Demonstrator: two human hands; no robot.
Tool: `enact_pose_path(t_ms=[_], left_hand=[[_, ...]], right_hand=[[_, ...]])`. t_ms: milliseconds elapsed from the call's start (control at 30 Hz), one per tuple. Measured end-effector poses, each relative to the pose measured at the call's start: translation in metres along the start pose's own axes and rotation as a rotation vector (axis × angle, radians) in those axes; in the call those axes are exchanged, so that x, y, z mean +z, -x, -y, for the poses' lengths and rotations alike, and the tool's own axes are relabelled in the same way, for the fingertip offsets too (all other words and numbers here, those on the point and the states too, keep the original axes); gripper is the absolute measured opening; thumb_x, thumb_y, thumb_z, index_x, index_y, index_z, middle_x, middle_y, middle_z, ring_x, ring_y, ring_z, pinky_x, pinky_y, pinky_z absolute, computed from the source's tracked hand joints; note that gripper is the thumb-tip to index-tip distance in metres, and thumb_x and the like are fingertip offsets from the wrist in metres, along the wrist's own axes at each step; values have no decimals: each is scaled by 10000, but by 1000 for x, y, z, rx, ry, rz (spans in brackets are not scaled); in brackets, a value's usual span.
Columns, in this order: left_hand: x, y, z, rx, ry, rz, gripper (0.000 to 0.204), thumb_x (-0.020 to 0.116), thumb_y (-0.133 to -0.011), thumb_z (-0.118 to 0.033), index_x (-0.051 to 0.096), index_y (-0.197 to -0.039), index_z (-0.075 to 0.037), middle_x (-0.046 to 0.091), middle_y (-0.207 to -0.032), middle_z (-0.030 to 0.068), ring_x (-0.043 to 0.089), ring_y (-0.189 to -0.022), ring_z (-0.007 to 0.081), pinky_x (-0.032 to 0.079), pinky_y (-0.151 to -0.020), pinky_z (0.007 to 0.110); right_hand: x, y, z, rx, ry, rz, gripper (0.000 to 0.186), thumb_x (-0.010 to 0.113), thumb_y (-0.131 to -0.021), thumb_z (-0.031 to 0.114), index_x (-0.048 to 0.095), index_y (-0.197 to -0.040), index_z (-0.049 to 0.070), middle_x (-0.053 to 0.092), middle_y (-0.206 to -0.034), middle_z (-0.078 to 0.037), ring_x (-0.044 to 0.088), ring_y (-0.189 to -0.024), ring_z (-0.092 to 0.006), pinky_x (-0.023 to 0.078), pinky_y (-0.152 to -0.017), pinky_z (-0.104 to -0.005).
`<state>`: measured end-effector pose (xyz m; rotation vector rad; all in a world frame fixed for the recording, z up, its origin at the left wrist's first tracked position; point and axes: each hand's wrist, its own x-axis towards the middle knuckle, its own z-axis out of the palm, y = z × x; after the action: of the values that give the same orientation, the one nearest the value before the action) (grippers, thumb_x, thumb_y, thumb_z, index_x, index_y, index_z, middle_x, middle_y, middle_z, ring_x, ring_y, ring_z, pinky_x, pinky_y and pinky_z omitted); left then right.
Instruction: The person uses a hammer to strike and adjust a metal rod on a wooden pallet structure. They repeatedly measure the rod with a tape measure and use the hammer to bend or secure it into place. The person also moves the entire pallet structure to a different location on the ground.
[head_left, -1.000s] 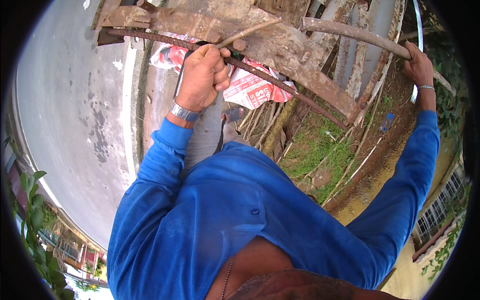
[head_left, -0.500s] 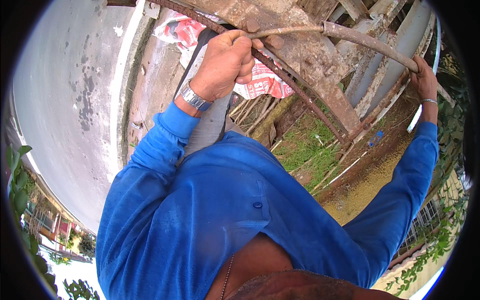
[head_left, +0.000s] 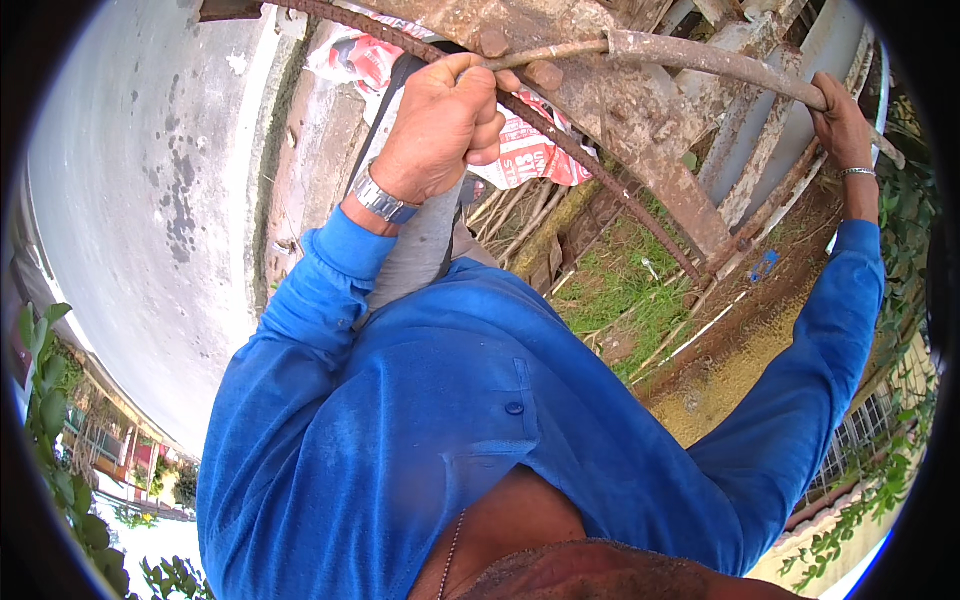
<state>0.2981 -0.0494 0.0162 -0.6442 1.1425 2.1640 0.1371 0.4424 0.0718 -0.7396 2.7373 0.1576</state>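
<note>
My left hand, with a metal-band watch on its wrist, is closed in a fist around a thin rusty rod. To the right, the rod runs into the end of a wider, rust-brown pipe. My right hand is wrapped round the pipe at the far right, and a length sticks out beyond it. Just beneath my left fist passes a long, ribbed rusty bar, slanting from upper left to lower right. Whether the fist touches this bar cannot be made out.
Behind the pipe stands a rusty metal frame with bolt heads. A red and white sack lies under the ribbed bar. Grass and sticks cover the ground. Grey pavement with a kerb is at left, leafy plants at right.
The pipe has slid left along the thin rod, so less rod shows between its end and my left fist. My right hand has moved slightly left and up with it.
</note>
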Motion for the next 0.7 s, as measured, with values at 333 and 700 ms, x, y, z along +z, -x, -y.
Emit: enact_pose_path(t_ms=[333, 700], left_hand=[[-2, -2, 2, 6, 21, 7, 200, 450, -1039, -150, 514, -1039, 39, 317, -603, -45, 261, -457, 51, 280, -412, 241], [-3, -1, 1, -4, 75, 45, 256, 439, -1055, -172, 553, -1118, 49, 294, -597, -58, 252, -460, 45, 275, -418, 231]], right_hand=[[-10, -8, 34, -101, -94, -48, 392, 790, -819, 260, 505, -978, 42, 524, -889, -123, 499, -789, -341, 438, -712, -428], [-28, -8, 66, -49, -149, -127, 350, 839, -732, 258, 670, -948, 40, 647, -888, -164, 647, -842, -351, 501, -730, -431]])
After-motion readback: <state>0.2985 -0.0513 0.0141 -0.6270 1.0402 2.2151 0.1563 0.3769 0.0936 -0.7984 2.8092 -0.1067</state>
